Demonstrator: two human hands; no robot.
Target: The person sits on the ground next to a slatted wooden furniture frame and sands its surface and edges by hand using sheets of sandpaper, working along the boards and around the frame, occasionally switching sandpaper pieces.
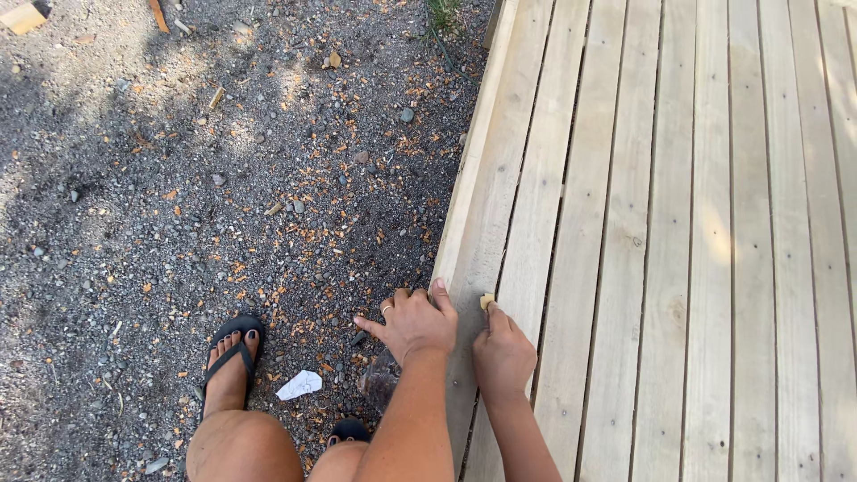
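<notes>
Left hand [414,323] is curled loosely over the deck [625,223] edge, thumb on top, to steady me. Right hand [503,354] pinches a small tan block [486,302] flat against the outer board, near the edge.

Two hands [416,323] [503,350], one small yellow piece [486,301], one wooden deck [678,223], two black sandals [234,350], one white paper scrap [300,385]
</notes>
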